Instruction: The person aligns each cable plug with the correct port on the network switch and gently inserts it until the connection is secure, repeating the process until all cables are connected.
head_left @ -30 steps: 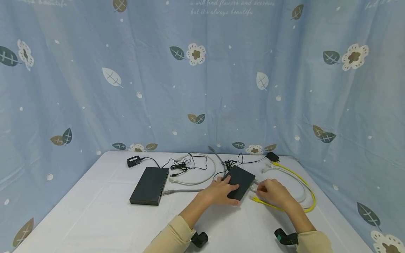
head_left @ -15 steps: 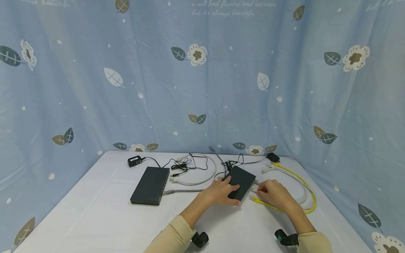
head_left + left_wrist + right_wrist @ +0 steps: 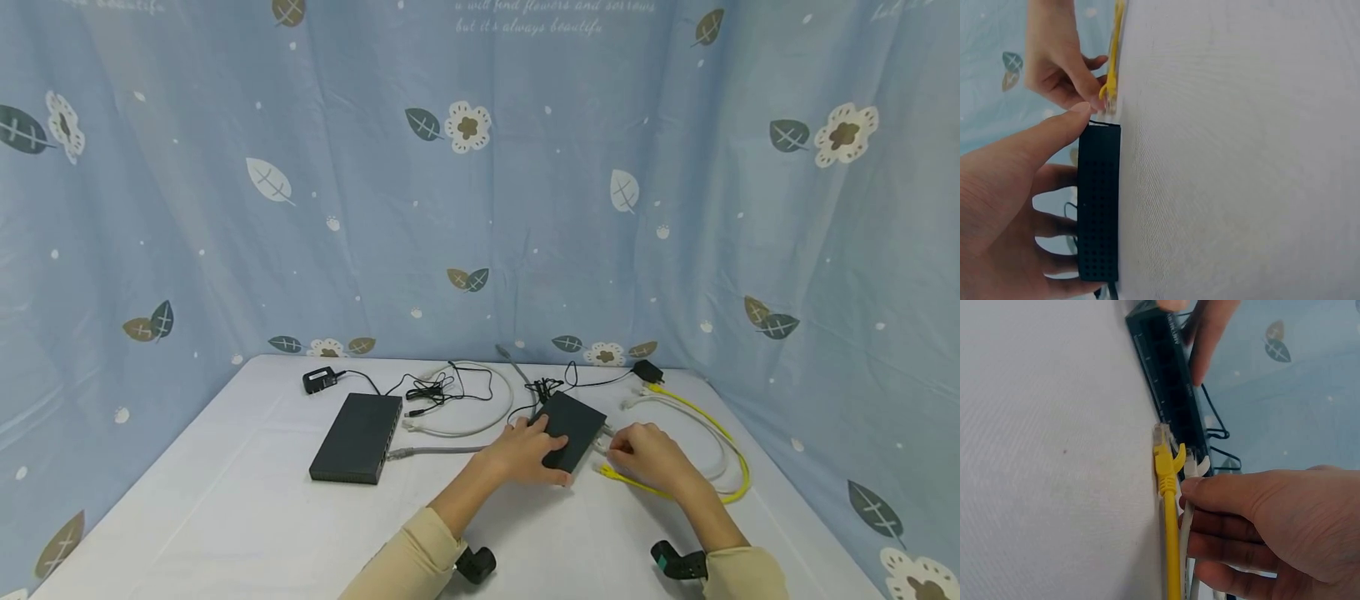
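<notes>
A small black network switch [image 3: 573, 429] lies beneath my left hand [image 3: 528, 454], which holds it across the top. In the left wrist view, the thumb is at one end of the vented side [image 3: 1099, 206] and the fingers spread over the top. Beside the switch's row of ports, my right hand [image 3: 1260, 519] pinches a white Ethernet cable [image 3: 1186, 534] just behind its plug. The plug is at a port at the far end; how deep it sits is hard to see. A yellow Ethernet cable [image 3: 1165, 465] lies alongside, its plug close to the ports.
A larger black network switch [image 3: 357, 437] lies at the left, near a grey cable's plug [image 3: 401, 454]. Behind it are a black power adapter [image 3: 319, 380] and a coiled white cable [image 3: 457, 435]. Another black adapter [image 3: 647, 372] sits at the back right.
</notes>
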